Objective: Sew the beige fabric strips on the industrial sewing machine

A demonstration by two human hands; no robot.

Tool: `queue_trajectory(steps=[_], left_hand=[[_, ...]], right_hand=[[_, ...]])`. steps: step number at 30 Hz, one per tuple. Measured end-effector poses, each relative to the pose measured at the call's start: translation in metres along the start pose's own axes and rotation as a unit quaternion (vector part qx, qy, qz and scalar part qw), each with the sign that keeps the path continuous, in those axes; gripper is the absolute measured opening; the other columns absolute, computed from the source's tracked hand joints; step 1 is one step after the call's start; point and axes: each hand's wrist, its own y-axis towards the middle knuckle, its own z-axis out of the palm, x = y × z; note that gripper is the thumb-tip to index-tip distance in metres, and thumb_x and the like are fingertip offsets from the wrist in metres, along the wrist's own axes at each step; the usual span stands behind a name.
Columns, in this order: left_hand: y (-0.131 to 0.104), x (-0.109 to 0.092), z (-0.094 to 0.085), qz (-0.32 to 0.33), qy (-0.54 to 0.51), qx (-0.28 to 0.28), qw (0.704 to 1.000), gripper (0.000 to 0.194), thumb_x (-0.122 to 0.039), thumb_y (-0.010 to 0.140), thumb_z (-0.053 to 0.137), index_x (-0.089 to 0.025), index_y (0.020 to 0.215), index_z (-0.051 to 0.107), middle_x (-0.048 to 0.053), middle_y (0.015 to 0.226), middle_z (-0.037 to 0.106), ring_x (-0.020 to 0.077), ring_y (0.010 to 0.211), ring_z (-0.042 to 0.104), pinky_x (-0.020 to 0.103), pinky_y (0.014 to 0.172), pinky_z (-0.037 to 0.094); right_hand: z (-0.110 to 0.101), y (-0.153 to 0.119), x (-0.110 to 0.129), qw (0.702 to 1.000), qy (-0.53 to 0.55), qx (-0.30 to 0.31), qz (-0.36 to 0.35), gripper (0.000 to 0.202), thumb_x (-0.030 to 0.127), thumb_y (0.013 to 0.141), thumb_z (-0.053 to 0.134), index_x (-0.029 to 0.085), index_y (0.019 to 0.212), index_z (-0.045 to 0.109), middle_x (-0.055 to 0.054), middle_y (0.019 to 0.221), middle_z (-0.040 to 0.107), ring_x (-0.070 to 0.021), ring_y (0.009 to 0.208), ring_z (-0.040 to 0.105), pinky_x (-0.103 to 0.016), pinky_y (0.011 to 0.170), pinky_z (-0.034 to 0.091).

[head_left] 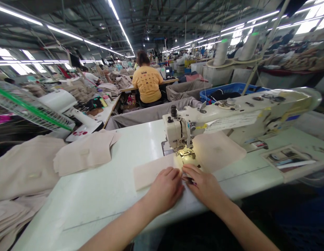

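A beige fabric piece (148, 172) lies flat on the pale green table, its right end in front of the sewing machine's (175, 130) needle area. My left hand (167, 184) rests over this end, fingers curled and closed on the fabric. Close against it, my right hand (205, 184) has its fingers bent together at the fabric's edge. Between the right thumb and fingers shows a small dark, shiny object (189, 180), too covered to name. Another beige fabric piece (218, 151) spreads under the machine arm, right of the lit metal needle plate (186, 153).
Beige fabric stacks (85, 153) lie at the left, beside a white fan (59, 104) with a green-rimmed guard. A tool tray (290, 160) is set in the table's right side. Beyond are a blue crate (230, 89), cloth-lined bins (154, 113) and a seated person in yellow (147, 83).
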Motion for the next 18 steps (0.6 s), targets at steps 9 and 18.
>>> queue_trajectory(steps=[9,18], left_hand=[[0.003,0.009,0.004,0.041,0.022,-0.005,0.999,0.019,-0.021,0.097,0.047,-0.015,0.109,0.062,0.011,0.104,0.065,0.0261,0.098,0.060,0.042,0.088,0.056],[0.024,0.033,0.002,0.045,0.024,-0.005,0.999,0.024,-0.023,0.101,0.042,-0.014,0.100,0.064,0.011,0.097,0.063,0.0251,0.095,0.058,0.040,0.086,0.056]], right_hand=[[0.000,-0.005,0.009,0.992,-0.092,0.086,0.016,0.040,0.013,0.094,0.051,0.015,0.132,0.060,-0.012,0.141,0.060,-0.0247,0.107,0.070,-0.037,0.092,0.056],[-0.005,0.028,0.005,0.991,-0.094,0.095,0.027,0.027,0.016,0.098,0.049,0.021,0.119,0.064,-0.008,0.124,0.068,-0.0207,0.096,0.071,-0.029,0.079,0.054]])
